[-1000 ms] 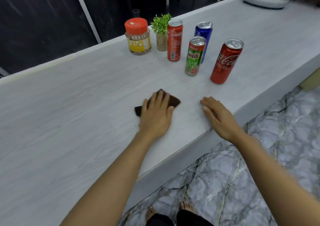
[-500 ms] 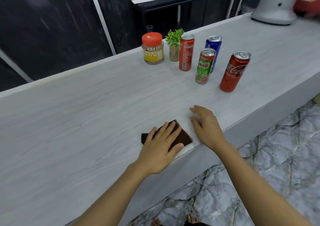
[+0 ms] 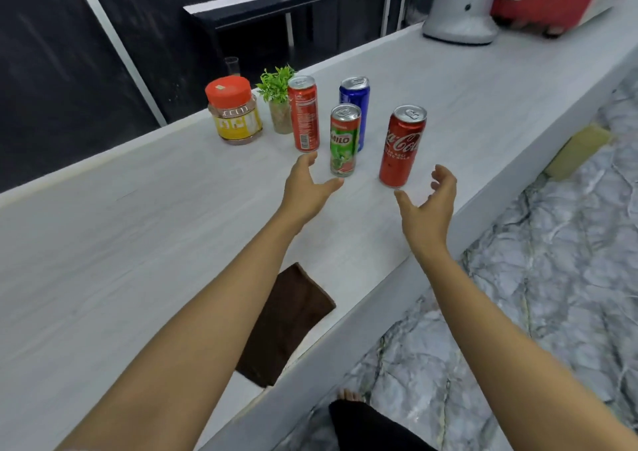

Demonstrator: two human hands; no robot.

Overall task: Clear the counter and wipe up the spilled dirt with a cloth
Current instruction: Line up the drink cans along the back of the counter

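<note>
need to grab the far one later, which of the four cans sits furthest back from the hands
The blue can, the only blue one, standing behind the green Milo can; the two red cans stand nearer.

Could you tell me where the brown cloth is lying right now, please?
In the head view, the brown cloth lies flat at the counter's near edge, beneath the left forearm, untouched.

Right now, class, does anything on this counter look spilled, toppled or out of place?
No spill shows. The jar, plant and four cans all stand upright. Only the brown cloth sits oddly: it lies at the counter's near edge, a corner seemingly over the lip. Both hands, left and right, are open and empty.
</note>
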